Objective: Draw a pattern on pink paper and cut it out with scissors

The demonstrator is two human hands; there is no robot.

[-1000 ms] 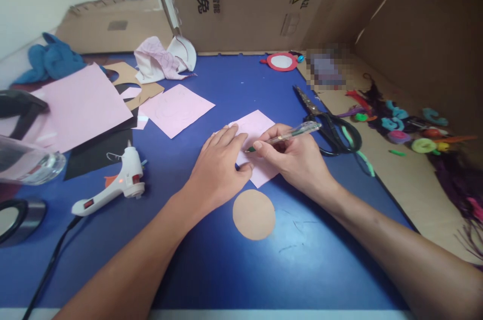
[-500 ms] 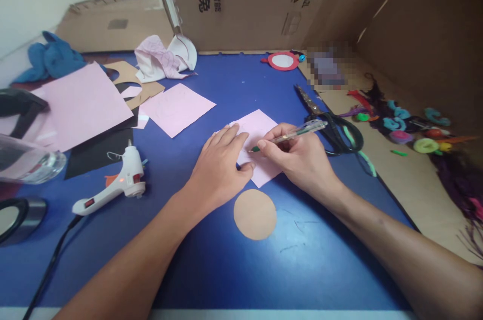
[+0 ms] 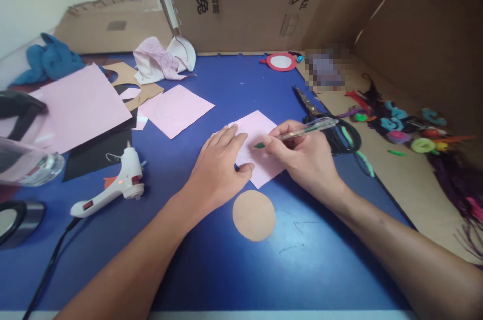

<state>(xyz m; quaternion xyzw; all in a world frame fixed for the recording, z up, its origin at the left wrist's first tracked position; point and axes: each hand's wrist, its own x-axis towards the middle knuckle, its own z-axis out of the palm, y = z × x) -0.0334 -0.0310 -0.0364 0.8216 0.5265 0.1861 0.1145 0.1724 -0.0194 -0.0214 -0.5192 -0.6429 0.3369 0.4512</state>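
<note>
Moved: since the earlier frame, our right hand (image 3: 305,151) has slid rightward over the pink paper square (image 3: 256,131), carrying the clear-barrelled pen (image 3: 302,129) with it.
Right fingers: we see them together, thumb and fingertips pinched on the pen's barrel, its green tip meeting the paper.
Left fingers: together and flat, not gripping; our left hand (image 3: 219,171) presses on the paper's lower left edge.
Paper: it lies turned like a diamond on the blue work surface (image 3: 226,88), between our hands.
Just below: a tan paper disc (image 3: 253,215) sits near the square's lower corner.
Right: black-handled scissors (image 3: 341,136) lie just beside our right hand, under the pen's upper end.
Left: a white hot glue gun (image 3: 121,184) lies on its side, its small light glowing red.
Farther left: a second pink square (image 3: 175,111) and a large pink sheet (image 3: 79,108) overlap other papers.
Far right: colourful foam curls (image 3: 396,124) lie scattered on a cardboard sheet (image 3: 407,199).
</note>
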